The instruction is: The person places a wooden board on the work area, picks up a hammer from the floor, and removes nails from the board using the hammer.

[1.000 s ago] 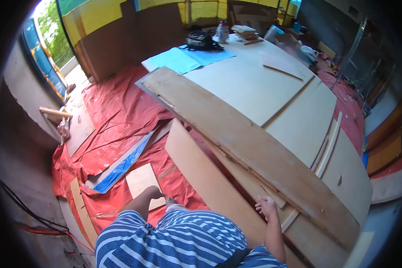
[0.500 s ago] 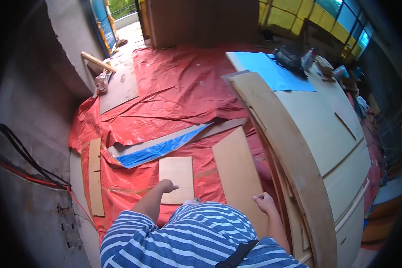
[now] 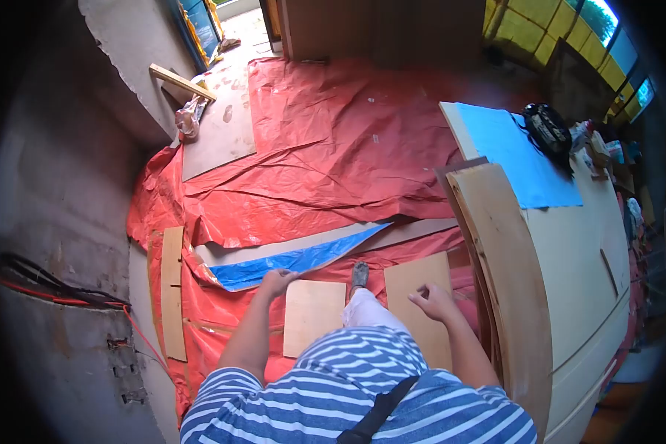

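Observation:
My left hand [image 3: 277,283] hangs over the top left corner of a small pale wood board [image 3: 314,318] on the floor sheet. Its fingers are curled, with one digit pointing right, and nothing shows in it. My right hand [image 3: 434,302] hovers above a larger tan board [image 3: 422,270], fingers loosely bent and thumb apart, holding nothing visible. Between these two boards my foot [image 3: 360,275] stands out ahead of me. A torn blue strip of sheeting [image 3: 296,263] lies just beyond my left hand.
Red sheeting [image 3: 325,163] with folds covers the floor. To the right stands a curved stack of long boards [image 3: 507,281] against a pale worktop [image 3: 577,259] bearing a blue sheet [image 3: 510,155] and a black bag [image 3: 547,132]. Cables [image 3: 59,292] jut from the left wall.
I have moved forward, with one foot now out in front between the boards. Both hands swing slightly forward. The view has turned, so the worktop sits further right and lower.

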### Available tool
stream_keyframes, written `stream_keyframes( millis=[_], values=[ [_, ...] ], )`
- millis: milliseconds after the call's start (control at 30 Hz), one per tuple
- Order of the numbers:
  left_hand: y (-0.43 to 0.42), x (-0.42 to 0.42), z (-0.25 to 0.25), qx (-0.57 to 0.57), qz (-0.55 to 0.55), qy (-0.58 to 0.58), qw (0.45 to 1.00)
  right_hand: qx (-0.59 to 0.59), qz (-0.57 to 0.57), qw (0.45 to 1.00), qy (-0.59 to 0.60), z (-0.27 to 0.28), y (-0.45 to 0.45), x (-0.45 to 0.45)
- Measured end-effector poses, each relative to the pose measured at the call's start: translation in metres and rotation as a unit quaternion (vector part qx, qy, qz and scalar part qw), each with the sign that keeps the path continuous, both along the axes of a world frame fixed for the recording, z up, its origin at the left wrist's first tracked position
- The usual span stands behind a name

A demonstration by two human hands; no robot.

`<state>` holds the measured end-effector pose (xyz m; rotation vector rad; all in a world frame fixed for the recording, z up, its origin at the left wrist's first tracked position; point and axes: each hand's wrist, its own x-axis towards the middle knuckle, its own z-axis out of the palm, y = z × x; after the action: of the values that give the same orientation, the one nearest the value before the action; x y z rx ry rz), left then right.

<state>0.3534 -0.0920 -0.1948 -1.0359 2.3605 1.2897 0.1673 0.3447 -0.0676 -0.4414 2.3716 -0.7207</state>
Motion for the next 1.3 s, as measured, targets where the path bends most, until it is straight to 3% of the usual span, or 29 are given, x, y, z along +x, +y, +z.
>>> stream_keyframes(
  millis=[67,133,267,333,400,467,533,633,700,733,767,800,833,867,933,1000,1167,1200,1267,1300],
  values=[
    [-0.047,-0.031,-0.012,-0.044,0.007,0.005,0.999,-0.038,0.016,0.999,-0.019,-0.007,-0.050,-0.051],
    [-0.091,-0.026,-0.068,-0.098,0.010,0.000,0.995,-0.069,0.045,0.996,-0.021,0.004,-0.110,-0.109],
    [-0.118,-0.009,-0.061,-0.041,-0.044,-0.193,0.979,-0.098,0.128,0.986,-0.033,0.027,-0.217,-0.225],
    [-0.123,-0.014,-0.047,0.087,0.072,-0.279,0.954,-0.106,0.160,0.980,-0.042,0.025,-0.273,-0.292],
    [-0.140,0.007,-0.093,0.182,0.237,-0.277,0.913,-0.102,0.149,0.983,-0.021,0.039,-0.333,-0.358],
    [-0.160,0.002,-0.103,0.215,0.274,-0.294,0.890,-0.111,0.114,0.987,-0.030,0.015,-0.385,-0.426],
    [-0.205,-0.049,-0.100,0.192,0.197,-0.273,0.922,-0.114,0.068,0.991,-0.012,-0.032,-0.432,-0.500],
    [-0.311,-0.148,-0.086,0.140,0.064,-0.242,0.958,0.011,0.050,0.994,0.095,-0.082,-0.471,-0.579],
    [-0.398,-0.235,-0.090,0.126,0.076,-0.296,0.944,0.080,-0.058,0.992,0.083,-0.170,-0.461,-0.619],
    [-0.451,-0.299,-0.109,0.127,0.134,-0.355,0.917,0.200,0.049,0.977,0.052,-0.264,-0.429,-0.651],
    [-0.506,-0.355,-0.109,0.078,0.059,-0.283,0.954,0.269,0.303,0.909,0.097,-0.249,-0.418,-0.653],
    [-0.555,-0.418,-0.089,0.063,0.089,-0.221,0.969,0.263,0.218,0.938,-0.059,-0.304,-0.390,-0.668],
    [-0.608,-0.477,-0.084,-0.132,-0.098,-0.110,0.980,0.255,0.007,0.952,-0.170,-0.271,-0.408,-0.668],
    [-0.655,-0.541,-0.076,-0.159,-0.021,-0.054,0.986,0.231,-0.206,0.911,-0.273,-0.235,-0.418,-0.666],
    [-0.710,-0.678,0.011,-0.183,0.000,-0.042,0.982,0.162,-0.320,0.898,-0.256,-0.200,-0.445,-0.676],
    [-0.757,-0.794,0.059,-0.191,-0.012,-0.023,0.981,0.170,-0.353,0.882,-0.262,-0.205,-0.467,-0.701],
    [-0.841,-1.011,0.049,-0.160,-0.086,0.033,0.983,0.171,-0.407,0.857,-0.264,-0.260,-0.545,-0.798],
    [-0.861,-1.041,0.009,-0.151,-0.098,0.027,0.983,0.173,-0.393,0.860,-0.276,-0.263,-0.571,-0.839],
    [-0.875,-1.084,-0.018,-0.130,-0.126,-0.037,0.983,0.158,-0.379,0.862,-0.299,-0.261,-0.632,-0.909],
    [-0.890,-1.105,-0.033,-0.142,-0.214,-0.117,0.959,0.140,-0.381,0.864,-0.299,-0.254,-0.669,-0.964]
  ],
)
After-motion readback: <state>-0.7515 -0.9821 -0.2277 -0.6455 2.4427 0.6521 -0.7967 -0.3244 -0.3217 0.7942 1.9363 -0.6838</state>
